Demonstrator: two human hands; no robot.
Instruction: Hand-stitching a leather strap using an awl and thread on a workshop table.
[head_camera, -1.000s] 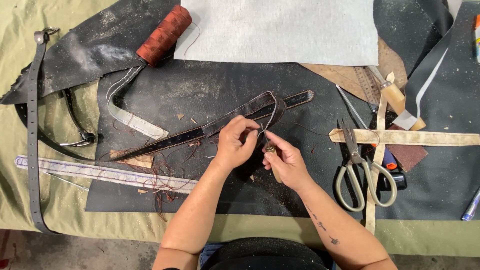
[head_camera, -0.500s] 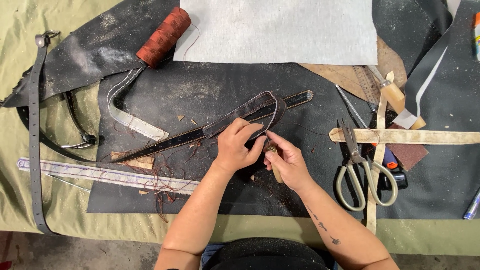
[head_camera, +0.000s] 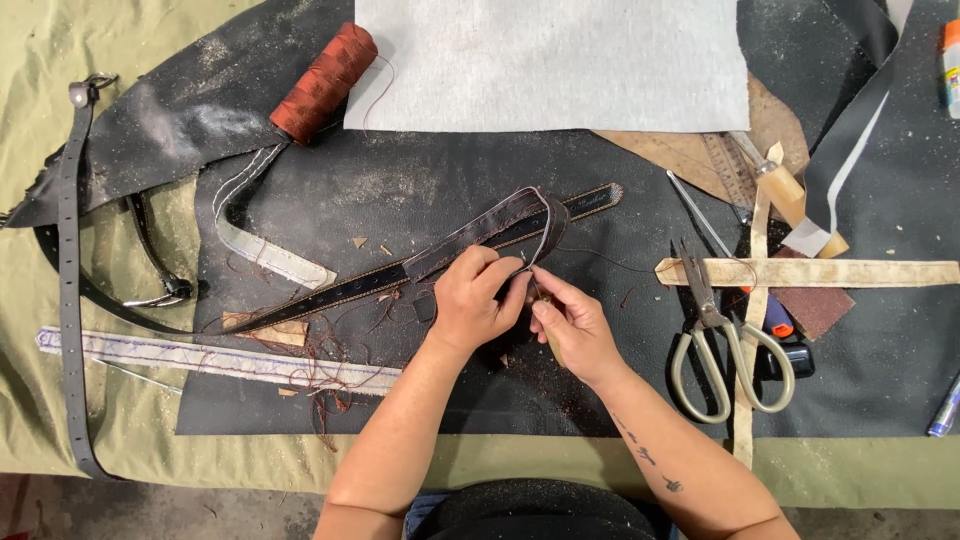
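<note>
Since before, left hand (head_camera: 478, 300) shifted down the stitched leather strap (head_camera: 440, 258) at desk centre, fingers pinching it; right hand (head_camera: 572, 325) fingers pinch a small tool beside it.

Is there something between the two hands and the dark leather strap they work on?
Nothing visible does. The left hand already pinches the folded dark leather strap, and the right hand touches it at the same spot, fingertips meeting.

One scissors (head_camera: 728, 335), one thread spool (head_camera: 323, 84), two hands (head_camera: 478, 300).
</note>
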